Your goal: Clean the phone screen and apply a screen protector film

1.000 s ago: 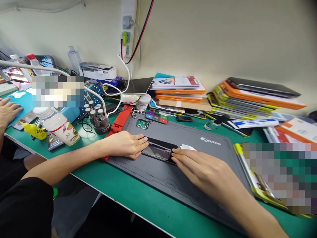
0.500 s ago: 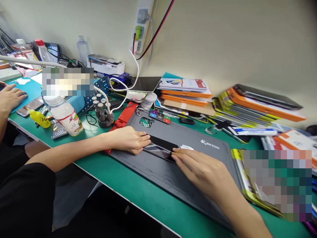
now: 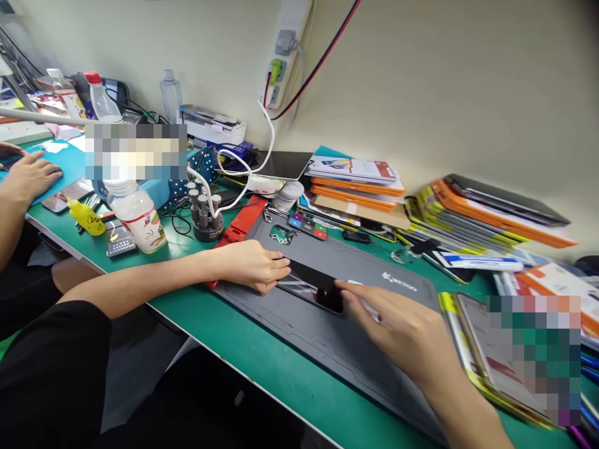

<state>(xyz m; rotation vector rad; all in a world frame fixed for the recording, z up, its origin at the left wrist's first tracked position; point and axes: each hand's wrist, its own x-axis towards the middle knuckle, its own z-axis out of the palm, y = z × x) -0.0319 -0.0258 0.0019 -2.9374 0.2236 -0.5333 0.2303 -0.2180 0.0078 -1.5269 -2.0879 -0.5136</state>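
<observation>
Left hand (image 3: 253,265): palm down, bent fingers grip phone (image 3: 311,284) at left end | Right hand (image 3: 395,317): half-curled over mat (image 3: 299,324) at right end; hold: cannot tell

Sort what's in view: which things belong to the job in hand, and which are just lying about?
Likely in the job:
Dark glossy panel, left hand over one end, right hand near the other
Gray mat under the panel

Probably just lying about:
Bottle with a printed label
Yellow squeeze bottle
Orange and white stack
</observation>
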